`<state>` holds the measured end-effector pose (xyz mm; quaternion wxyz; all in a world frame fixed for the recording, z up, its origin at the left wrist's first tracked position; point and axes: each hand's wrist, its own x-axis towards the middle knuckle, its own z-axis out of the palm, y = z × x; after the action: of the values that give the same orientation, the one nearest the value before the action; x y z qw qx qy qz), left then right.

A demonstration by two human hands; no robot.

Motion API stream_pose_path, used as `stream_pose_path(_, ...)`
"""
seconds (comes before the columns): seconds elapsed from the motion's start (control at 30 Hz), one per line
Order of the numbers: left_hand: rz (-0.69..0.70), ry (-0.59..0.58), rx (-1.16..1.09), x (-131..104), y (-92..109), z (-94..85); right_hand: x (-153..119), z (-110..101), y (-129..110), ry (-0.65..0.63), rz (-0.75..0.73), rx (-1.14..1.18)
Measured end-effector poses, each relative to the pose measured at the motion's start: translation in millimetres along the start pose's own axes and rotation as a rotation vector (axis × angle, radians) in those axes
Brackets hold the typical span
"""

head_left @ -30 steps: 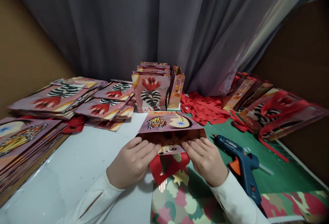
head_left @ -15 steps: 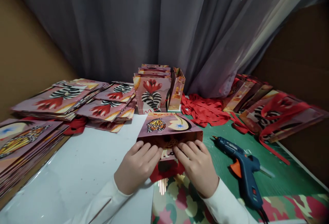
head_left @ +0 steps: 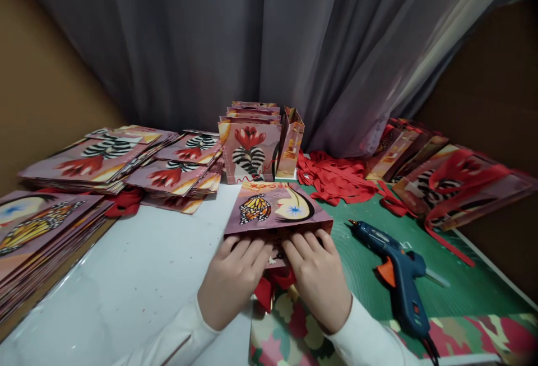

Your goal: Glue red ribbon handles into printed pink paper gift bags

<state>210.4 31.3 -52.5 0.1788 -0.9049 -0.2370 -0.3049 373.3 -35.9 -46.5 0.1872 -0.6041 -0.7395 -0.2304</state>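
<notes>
A paper bag [head_left: 273, 212] printed with a butterfly and an eye lies in the middle, its mouth facing me. My left hand [head_left: 235, 276] holds the left part of the mouth's lower edge, fingers curled over it and the tips inside. On the right part of that edge, my right hand [head_left: 315, 273] grips the same way. Red ribbon [head_left: 264, 293] hangs below the edge between my hands. The inside of the bag is dark and mostly hidden, and both thumbs are out of sight.
A blue glue gun [head_left: 395, 270] lies to the right. Behind are upright bags [head_left: 250, 150] and a heap of red ribbon [head_left: 336, 175]. Flat bags [head_left: 92, 161] are stacked at the left. Finished-looking bags with ribbons [head_left: 458, 184] lean at the far right.
Both hands have pushed slightly forward, their fingertips now deeper in the mouth of the bag. The ribbon under the edge has shifted and shows less. The bag's upper panel looks slightly raised.
</notes>
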Motion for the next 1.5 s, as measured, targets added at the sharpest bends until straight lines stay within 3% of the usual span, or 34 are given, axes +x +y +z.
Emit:
stream_pose_path(0.27, 0.016, -0.035, -0.001, 1.4, -9.5, -4.3, -6.0, -3.2, 11.9, -0.053, -0.01, -0.037)
stream_pose_path(0.7, -0.034, -0.082, -0.014, -0.6, -6.9, -2.8, -14.6, -2.8, 20.7, -0.094, 0.003, -0.019)
stream_pose_path(1.1, -0.204, -0.172, 0.001, -5.4, 8.4, 0.7, -9.1, 6.3, 10.2, -0.098, 0.035, -0.015)
stream_pose_path(1.5, -0.206, -0.221, -0.038, -3.5, 4.3, -2.7, -7.2, 5.0, 9.0, -0.163, 0.081, 0.033)
